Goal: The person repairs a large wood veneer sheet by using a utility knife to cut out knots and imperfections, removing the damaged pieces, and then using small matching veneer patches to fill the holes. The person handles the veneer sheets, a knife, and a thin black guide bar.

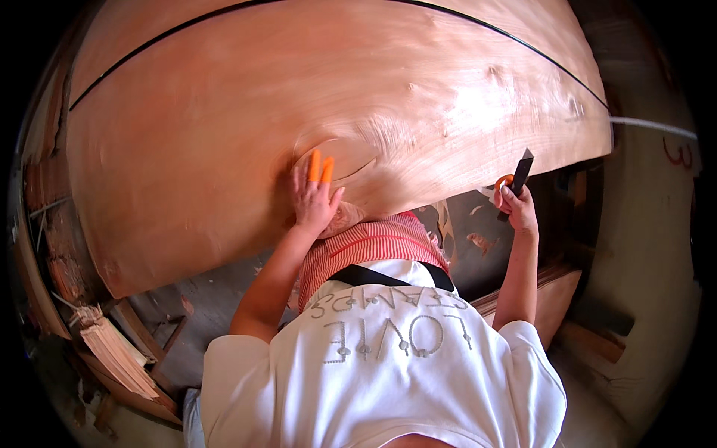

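Note:
A large reddish-tan wood veneer sheet [216, 164] spreads in front of me, its near edge close to my waist. My left hand [315, 207] lies on it with fingers stretched out, two of them in orange finger covers. Just beyond those fingertips, a curved outline marks an oval patch [351, 154] in the grain. My right hand [524, 215] is closed around a flat black knife [519, 179], its slanted tip pointing up and away. Orange also covers a finger of that hand, which is held by the sheet's near right edge.
A thin black line [515, 36] arcs across the sheet's far part. Splintered wood strips [116, 351] are bundled at the lower left. Wood scraps [480, 243] lie on the dark surface below the sheet. At right are a white cord [653, 127] and a wooden board [560, 291].

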The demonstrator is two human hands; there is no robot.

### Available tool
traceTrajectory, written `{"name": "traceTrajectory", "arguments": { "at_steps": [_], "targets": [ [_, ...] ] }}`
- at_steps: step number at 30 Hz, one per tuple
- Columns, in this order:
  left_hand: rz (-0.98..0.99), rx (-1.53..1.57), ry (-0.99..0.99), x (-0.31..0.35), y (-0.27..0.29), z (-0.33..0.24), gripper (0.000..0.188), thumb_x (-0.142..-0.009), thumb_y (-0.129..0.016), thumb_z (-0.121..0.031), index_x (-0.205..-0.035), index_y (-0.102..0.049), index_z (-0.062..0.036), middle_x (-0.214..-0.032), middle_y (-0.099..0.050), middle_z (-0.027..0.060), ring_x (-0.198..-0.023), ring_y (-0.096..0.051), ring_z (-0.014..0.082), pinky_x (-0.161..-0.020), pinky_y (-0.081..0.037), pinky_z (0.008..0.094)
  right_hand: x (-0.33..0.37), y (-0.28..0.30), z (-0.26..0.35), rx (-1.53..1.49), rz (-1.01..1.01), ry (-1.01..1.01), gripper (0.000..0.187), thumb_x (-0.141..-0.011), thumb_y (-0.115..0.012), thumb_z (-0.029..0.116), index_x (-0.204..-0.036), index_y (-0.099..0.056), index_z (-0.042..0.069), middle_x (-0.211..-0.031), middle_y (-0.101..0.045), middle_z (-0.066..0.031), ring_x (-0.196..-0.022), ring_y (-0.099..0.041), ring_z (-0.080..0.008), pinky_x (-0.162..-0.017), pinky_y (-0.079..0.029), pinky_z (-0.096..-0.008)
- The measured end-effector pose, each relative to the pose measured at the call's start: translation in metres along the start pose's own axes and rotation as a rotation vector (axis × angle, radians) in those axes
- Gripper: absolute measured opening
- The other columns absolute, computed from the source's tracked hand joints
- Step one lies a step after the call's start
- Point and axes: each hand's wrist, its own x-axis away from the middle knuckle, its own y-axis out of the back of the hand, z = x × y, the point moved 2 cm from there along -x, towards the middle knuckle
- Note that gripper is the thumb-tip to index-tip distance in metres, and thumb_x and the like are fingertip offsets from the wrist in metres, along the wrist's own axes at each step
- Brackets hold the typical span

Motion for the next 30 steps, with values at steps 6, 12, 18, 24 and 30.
{"name": "traceTrajectory", "arguments": {
  "at_steps": [6,12,18,24,30],
  "targets": [
    [0.214,0.112,-0.269,-0.035,-0.024,-0.04,0.067,-0.078,-0.061,-0.032,-0.131,-0.036,-0.0028,-0.14,-0.027,0.0166,-0.131,-0.024,0.03,-0.107,-0.019,0.0435,0.008,-0.034,-0.011,0.119,0.133,-0.171,0.017,-0.082,-0.063,0.019,-0.083,-0.057,0.004,-0.057,-0.048,0.0021,-0.048,-0.042,-0.0056,-0.045,-0.03,-0.0201],
    [0.268,0.055,-0.274,-0.034,-0.044,-0.044,0.071,-0.076,-0.061,-0.035,-0.133,-0.033,-0.0026,-0.141,-0.028,0.0141,-0.132,-0.023,0.0267,-0.108,-0.016,0.0418,-0.034,-0.088,-0.052,-0.084,0.324,-0.285,0.022,-0.089,-0.052,0.018,-0.104,-0.055,0.001,-0.065,-0.049,0.0021,-0.05,-0.04,-0.003,-0.045,-0.029,-0.0173],
    [0.279,0.055,-0.279,-0.033,-0.048,-0.039,0.072,-0.075,-0.063,-0.033,-0.133,-0.033,-0.0023,-0.141,-0.028,0.0144,-0.131,-0.025,0.0276,-0.108,-0.017,0.0415,-0.099,-0.153,-0.089,0.075,0.171,-0.097,0.019,-0.089,-0.053,0.016,-0.102,-0.055,0.003,-0.066,-0.053,0.0028,-0.052,-0.041,-0.0021,-0.044,-0.03,-0.0174],
    [0.164,0.118,-0.219,-0.041,-0.041,-0.041,0.067,-0.074,-0.064,-0.03,-0.13,-0.039,-0.0022,-0.138,-0.032,0.0138,-0.127,-0.031,0.027,-0.104,-0.024,0.0419,-0.131,-0.17,-0.119,0.219,-0.041,-0.13,0.015,-0.084,-0.058,0.018,-0.086,-0.06,0.003,-0.064,-0.059,-0.0006,-0.051,-0.047,-0.0062,-0.045,-0.036,-0.0226],
    [0.244,-0.05,-0.246,-0.053,-0.056,-0.049,0.061,-0.075,-0.063,-0.035,-0.124,-0.047,-0.0027,-0.135,-0.039,0.0111,-0.122,-0.035,0.0252,-0.097,-0.03,0.0427,-0.14,-0.164,-0.126,0.364,-0.054,-0.132,0.019,-0.082,-0.062,0.021,-0.084,-0.062,0.002,-0.063,-0.055,0.0007,-0.053,-0.047,-0.0067,-0.046,-0.037,-0.0233]
  ]
}}
